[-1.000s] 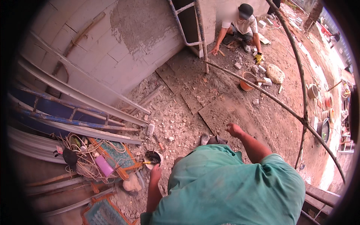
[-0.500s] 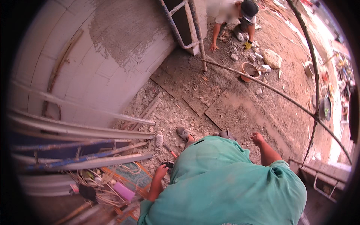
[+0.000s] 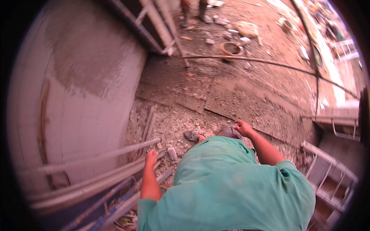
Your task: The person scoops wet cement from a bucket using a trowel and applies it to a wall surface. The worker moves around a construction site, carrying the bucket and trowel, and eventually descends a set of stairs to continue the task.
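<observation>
While both bare forearms reach forward from either side of a person bent over in a loose teal cloth shirt [image 3: 239,188], the left hand [image 3: 151,158] hovers by the free ends of some long pale metal lengths, its fingers partly open and loosely bent, with nothing seen in its hold. A straight, narrow pale metal bar [image 3: 96,156] runs from the lower left and ends just beyond those fingertips; whether skin meets metal cannot be told. Below it lies a broader, ridged pale metal channel [image 3: 111,173], its end close beside the same hand, and lower again a blue-painted tubular metal frame [image 3: 117,210]. To the right of the hand, a small pale oblong block [image 3: 172,154] rests on rubble-strewn ground. The right hand [image 3: 243,128] is half open, fingers curled downward and apparently empty, near a dark trouser leg [image 3: 228,132]; contact between the two is unclear. Ahead of it, flat, dirt-covered brown boards [image 3: 254,104] lie on the ground. Farther off, a round orange bucket [image 3: 231,49] stands behind a thin brown pole [image 3: 269,62], well apart from both hands.
</observation>
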A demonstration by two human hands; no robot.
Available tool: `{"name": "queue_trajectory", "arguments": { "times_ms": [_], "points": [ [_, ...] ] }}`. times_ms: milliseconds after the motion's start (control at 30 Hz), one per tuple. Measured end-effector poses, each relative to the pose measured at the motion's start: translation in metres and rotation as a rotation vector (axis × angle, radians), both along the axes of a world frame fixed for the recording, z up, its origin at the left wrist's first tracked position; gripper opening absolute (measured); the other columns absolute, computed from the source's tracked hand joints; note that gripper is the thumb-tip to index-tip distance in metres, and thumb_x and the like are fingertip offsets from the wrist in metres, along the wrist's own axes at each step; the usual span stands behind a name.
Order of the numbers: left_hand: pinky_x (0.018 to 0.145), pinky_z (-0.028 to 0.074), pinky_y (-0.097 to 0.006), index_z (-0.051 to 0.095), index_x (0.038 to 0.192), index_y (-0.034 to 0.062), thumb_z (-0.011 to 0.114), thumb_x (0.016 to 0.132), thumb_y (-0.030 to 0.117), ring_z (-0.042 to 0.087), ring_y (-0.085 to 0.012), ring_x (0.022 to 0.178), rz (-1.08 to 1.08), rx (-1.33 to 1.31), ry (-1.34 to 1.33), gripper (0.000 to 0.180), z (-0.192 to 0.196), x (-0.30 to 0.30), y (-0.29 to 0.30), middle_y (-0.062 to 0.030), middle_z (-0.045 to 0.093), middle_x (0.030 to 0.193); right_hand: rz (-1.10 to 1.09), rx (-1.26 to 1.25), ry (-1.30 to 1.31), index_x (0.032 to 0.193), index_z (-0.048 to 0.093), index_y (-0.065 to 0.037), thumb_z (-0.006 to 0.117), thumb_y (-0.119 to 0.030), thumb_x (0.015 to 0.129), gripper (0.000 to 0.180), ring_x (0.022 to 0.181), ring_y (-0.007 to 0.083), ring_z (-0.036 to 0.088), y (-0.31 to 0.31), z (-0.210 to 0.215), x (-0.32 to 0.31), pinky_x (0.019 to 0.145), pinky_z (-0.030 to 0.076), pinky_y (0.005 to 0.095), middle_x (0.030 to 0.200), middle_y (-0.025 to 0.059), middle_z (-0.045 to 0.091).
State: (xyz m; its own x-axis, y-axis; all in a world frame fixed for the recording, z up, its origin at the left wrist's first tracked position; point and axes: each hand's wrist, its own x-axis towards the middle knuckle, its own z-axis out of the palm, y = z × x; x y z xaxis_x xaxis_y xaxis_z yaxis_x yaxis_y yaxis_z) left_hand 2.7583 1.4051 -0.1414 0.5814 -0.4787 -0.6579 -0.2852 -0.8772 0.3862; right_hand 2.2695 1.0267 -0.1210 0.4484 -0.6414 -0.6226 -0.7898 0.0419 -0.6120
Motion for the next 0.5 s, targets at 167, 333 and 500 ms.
{"name": "queue_trajectory", "arguments": {
  "times_ms": [167, 333, 500],
  "points": [
    [0.091, 0.049, -0.037, 0.059, 0.129, 0.0048, 0.07, 0.084, 0.028, 0.065, -0.0262, 0.1, -0.084, 0.003, 0.1, 0.052, -0.021, 0.004, -0.032, -0.0162, 0.069, 0.108, -0.179, -0.043, 0.14, 0.122, 0.06, -0.007, 0.067, -0.028, 0.088, 0.041, 0.098, 0.0297, 0.066, 0.017, -0.008, -0.045, 0.085, 0.052, 0.0377, 0.106, 0.0206, 0.068],
    [0.088, 0.049, -0.036, 0.06, 0.128, 0.0054, 0.07, 0.083, 0.028, 0.065, -0.0234, 0.098, -0.276, 0.098, 0.139, 0.051, -0.017, -0.013, -0.067, -0.0145, 0.068, 0.106, -0.32, -0.146, 0.302, 0.118, 0.063, -0.005, 0.07, -0.03, 0.086, 0.041, 0.097, 0.03, 0.066, 0.062, -0.049, -0.137, 0.084, 0.052, 0.0389, 0.103, 0.021, 0.068],
    [0.088, 0.049, -0.035, 0.06, 0.128, 0.005, 0.07, 0.083, 0.028, 0.065, -0.0239, 0.099, -0.283, 0.061, 0.136, 0.051, 0.012, -0.032, -0.112, -0.0168, 0.068, 0.107, -0.576, 0.151, 0.346, 0.113, 0.064, -0.004, 0.072, -0.03, 0.084, 0.04, 0.102, 0.0341, 0.065, 0.096, -0.068, -0.191, 0.09, 0.051, 0.0409, 0.107, 0.0231, 0.067]
  ]
}}
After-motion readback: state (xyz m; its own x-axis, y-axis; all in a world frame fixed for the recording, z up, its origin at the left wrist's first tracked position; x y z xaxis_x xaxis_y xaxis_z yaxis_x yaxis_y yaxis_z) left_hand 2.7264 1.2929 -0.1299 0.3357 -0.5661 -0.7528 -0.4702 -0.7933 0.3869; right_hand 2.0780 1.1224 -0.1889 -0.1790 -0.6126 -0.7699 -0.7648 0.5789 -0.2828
